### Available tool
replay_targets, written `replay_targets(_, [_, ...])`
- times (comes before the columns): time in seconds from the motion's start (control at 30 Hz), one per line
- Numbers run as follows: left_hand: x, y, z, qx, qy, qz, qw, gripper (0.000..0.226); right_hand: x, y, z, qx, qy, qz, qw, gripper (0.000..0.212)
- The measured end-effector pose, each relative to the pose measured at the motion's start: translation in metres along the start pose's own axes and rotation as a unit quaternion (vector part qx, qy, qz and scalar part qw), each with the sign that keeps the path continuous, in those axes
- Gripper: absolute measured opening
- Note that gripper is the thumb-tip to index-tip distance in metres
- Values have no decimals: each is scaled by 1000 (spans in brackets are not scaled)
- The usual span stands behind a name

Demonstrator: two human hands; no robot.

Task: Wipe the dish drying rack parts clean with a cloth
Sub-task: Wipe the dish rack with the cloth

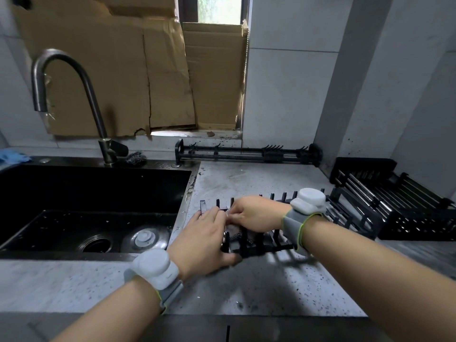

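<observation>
Broadly, the speckled grey bench [259, 287] carries everything, and the black sink [98, 193] sunk into its left side is the biggest container: it holds a round metal strainer cap [145, 239] beside an open drain hole [97, 244], and no dishes that I can see. At the far right a black slatted rack basket [404, 211] sits against the wall, seemingly with nothing in it, probably parked there as a part awaiting its turn or already wiped. A long black hook rail [246, 154] lies along the back wall, well apart from the hands.

Near the sink's edge lies the black plate-holder part [261, 245], its upright prongs pointing up. The left hand [204, 243] rests over its near-left end, fingers curled on the frame, apparently to steady it against the rubbing. The right hand [254, 214] pinches a small pale cloth [228, 215] among the prongs; only a scrap of it shows, so its fold is unclear. Wiping looks mid-way.
</observation>
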State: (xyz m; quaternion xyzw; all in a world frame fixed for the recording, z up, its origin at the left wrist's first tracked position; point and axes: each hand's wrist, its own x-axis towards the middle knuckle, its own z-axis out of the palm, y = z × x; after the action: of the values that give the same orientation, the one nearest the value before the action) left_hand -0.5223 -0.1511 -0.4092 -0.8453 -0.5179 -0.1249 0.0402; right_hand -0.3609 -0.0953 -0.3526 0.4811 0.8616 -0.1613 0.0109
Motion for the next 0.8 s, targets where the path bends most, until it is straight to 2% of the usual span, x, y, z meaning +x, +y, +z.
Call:
replay_targets(0.1, [-1,0,0,3,0,-7,1000,57,-13,-2,-2,24,-19,10,999,33])
replay_targets(0.33, [-11,14,-4,10,6,-26,1000,59,-22,-13,-6,78,-36,54,995,30])
replay_targets(0.4, [-17,15,-5,18,8,-38,999,59,-22,-9,-11,167,-1,73,983,28])
replay_targets(0.5, [-21,11,0,17,18,-81,996,57,-25,18,-27,340,131,69,929,27])
replay_targets(0.57, [-19,16,3,16,27,-117,993,57,-29,37,-36,378,183,59,905,32])
replay_targets(0.67, [-13,30,7,9,33,-156,987,55,-36,48,-40,418,208,62,882,31])
replay_targets(0.8, [-10,47,6,-34,36,-143,988,49,-34,49,-39,435,237,44,867,29])
